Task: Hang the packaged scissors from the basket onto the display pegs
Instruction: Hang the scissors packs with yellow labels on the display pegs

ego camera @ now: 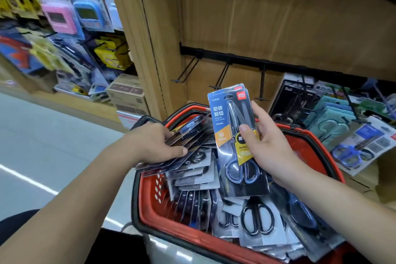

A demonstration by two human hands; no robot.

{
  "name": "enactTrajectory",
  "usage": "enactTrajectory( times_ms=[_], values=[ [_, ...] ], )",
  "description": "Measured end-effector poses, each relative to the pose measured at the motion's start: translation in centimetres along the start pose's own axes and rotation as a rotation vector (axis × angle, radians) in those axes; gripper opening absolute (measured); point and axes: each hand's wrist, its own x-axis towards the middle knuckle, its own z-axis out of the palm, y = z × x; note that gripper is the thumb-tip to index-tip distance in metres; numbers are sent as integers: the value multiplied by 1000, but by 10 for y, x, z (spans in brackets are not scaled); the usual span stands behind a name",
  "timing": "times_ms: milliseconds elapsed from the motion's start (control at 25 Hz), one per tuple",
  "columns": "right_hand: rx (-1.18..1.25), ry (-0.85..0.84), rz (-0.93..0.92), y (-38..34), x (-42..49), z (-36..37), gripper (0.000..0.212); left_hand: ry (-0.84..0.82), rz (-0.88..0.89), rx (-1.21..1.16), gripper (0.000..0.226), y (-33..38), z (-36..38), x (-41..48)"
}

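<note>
The red basket stands nearest, full of loose packaged scissors lying in disorder. Over its left rim the left hand grips a fanned bundle of packs, thumb on top and fingers under, probably to keep a supply ready. The right hand pinches a blue pack upright, thumb on the front and fingers behind. The top edge stays free so a peg can enter it. A second pack seems to lie behind it. Farther back, empty pegs stick out from a black rail, and at the right other scissors packs hang.
</note>
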Motion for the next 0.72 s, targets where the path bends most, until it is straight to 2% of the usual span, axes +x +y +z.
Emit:
enactTrajectory(
  times_ms=[160, 360, 480, 600, 680, 720],
  values=[
    [-1, 21, 11, 4, -2, 1, 65, 154, 73, 1, 19, 23, 7, -15],
    [51, 195, 5, 1, 8, -17, 65, 272, 193, -44, 17, 43, 0, -30],
    [-10, 273, -84, -9, 11, -34, 66, 291, 371, 87, 33, 58, 26, -29],
    [-126, 277, -117, -7, 13, -51, 66, 193, 496, 238, 80, 67, 47, -14],
    [-174, 249, -111, 2, 13, -56, 68, 171, 475, 89, 89, 66, 48, -10],
    [-166, 225, -98, 5, 11, -57, 68, 185, 449, -29, 83, 64, 48, -5]
  ],
)
